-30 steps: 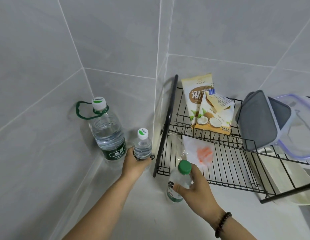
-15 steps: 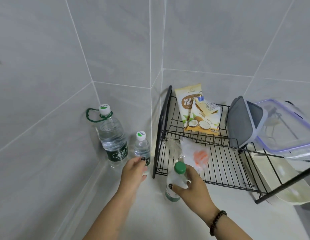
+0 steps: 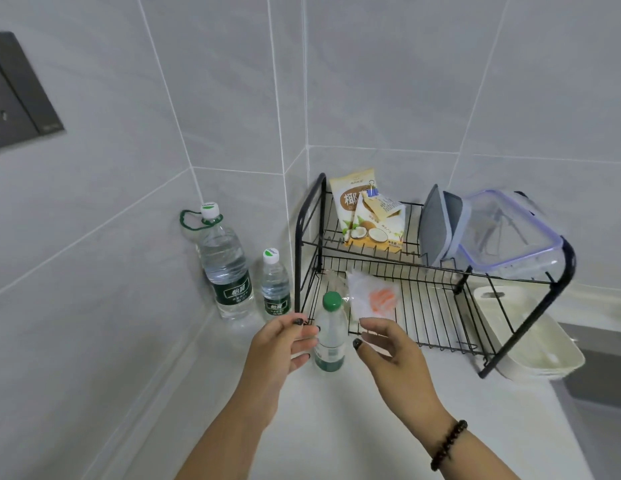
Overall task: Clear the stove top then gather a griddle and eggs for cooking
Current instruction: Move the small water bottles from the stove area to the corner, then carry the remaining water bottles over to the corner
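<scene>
Three bottles stand on the white counter (image 3: pixel 354 427) in the tiled corner. A large water bottle (image 3: pixel 226 268) with a green carry loop is at the wall, and a small water bottle (image 3: pixel 275 289) stands beside it. A green-capped bottle (image 3: pixel 330 336) stands upright in front of the rack, between my hands. My left hand (image 3: pixel 279 344) hovers just left of it with relaxed fingers and holds nothing. My right hand (image 3: pixel 388 348) is just right of it, fingers loosely spread, clear of the bottle. No griddle, eggs or stove are in view.
A black wire dish rack (image 3: pixel 423 306) fills the corner to the right. It holds coconut snack bags (image 3: pixel 368 216), a grey lid, a clear plastic container (image 3: pixel 506 233) and a plastic bag with something orange (image 3: pixel 375 299). A cream tray (image 3: pixel 531 337) lies under it.
My left hand has let go of the small water bottle, now standing by the large one. My right hand has released the green-capped bottle. Both hands have drawn back slightly.
</scene>
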